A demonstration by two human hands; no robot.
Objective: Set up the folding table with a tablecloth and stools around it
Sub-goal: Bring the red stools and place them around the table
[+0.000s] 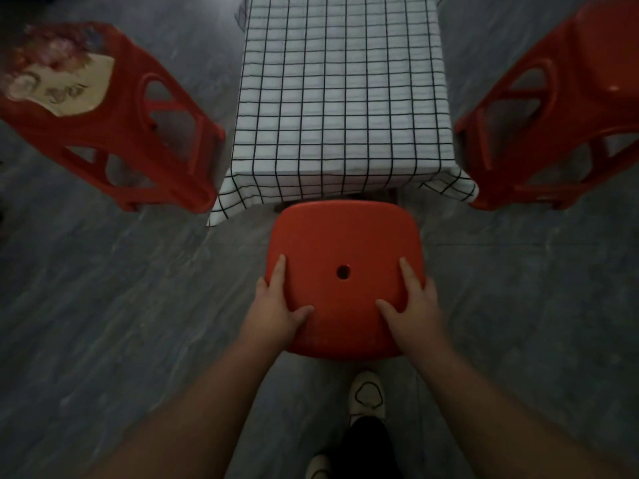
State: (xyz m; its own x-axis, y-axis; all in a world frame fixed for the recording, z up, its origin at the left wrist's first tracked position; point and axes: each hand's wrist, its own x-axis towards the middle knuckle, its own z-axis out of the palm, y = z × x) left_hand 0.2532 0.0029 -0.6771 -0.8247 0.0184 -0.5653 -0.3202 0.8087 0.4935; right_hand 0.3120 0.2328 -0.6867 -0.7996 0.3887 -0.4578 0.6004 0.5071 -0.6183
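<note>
A white tablecloth with a black grid (340, 98) covers the folding table and hangs over its near edge and corners. Right below that edge is a red plastic stool (345, 236), seen from above, with a small hole in the middle of its seat. My left hand (281, 305) grips the seat's left side, thumb on top. My right hand (413, 305) grips the right side the same way. A second red stool (138, 133) stands left of the table. A third red stool (560, 115) stands on the right.
The left stool's seat bears a pale picture sticker (58, 84). Grey streaked floor (121, 305) surrounds everything. My white shoes (367, 395) and a dark trouser leg are just behind the held stool.
</note>
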